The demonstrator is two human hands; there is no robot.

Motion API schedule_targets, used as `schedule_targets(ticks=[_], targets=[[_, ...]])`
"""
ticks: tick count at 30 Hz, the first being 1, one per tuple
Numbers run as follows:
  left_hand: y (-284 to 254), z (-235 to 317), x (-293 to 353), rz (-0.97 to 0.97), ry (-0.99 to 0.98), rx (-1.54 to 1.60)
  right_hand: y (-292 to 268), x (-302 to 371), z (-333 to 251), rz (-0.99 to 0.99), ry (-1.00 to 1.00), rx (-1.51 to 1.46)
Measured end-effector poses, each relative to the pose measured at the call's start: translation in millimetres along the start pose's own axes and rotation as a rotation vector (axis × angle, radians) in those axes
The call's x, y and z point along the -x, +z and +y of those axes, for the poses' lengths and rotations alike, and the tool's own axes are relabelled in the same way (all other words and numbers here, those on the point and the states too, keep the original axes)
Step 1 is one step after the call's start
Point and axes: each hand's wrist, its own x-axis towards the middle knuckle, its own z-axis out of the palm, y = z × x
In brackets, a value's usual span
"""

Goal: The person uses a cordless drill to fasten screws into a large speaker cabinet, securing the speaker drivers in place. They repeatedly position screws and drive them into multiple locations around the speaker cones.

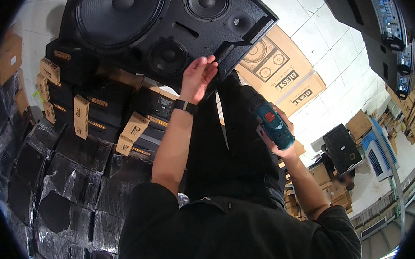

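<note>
The right hand [287,150] grips a teal-and-black cordless drill [275,127] at near right. Farther off to its left, the left hand [198,78] is loosely open, fingers slightly curled, at the near edge of a black loudspeaker cabinet [175,24]; printed brown cardboard [282,63] lies right of the cabinet on pale tiles [300,7].

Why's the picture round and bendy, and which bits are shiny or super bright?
In the head view, the fisheye lens makes black corners and bends edges near the rim; the plastic wrap at left glints; the floor at right looks washed-out white; the teal drill looks fairly clear.
</note>
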Motion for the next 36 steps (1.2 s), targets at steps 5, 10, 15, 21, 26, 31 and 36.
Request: schedule_targets(ticks=[5,10,15,21,26,31,36], targets=[[37,-5,34,-0.095,-0.104,0.154,11,-12,-34,-0.023,-0.139,0.000],[55,3,46,-0.244,-0.183,0.413,19,-11,-44,0.031,-0.101,0.028],[61,17,52,-0.258,-0.280,0.458,26,-11,-43,0.098,-0.243,0.200],[64,36,59,-0.281,-0.240,0.452,42,-1,-60,0.139,-0.112,0.115],[61,54,69,-0.300,-0.267,0.426,55,-3,-69,0.178,-0.191,0.184],[54,72,70,-0.200,-0.232,0.271,59,-15,-75,0.110,-0.159,0.192],[40,82,54,-0.174,-0.259,0.189,46,-45,-85,-0.064,-0.154,0.152]])
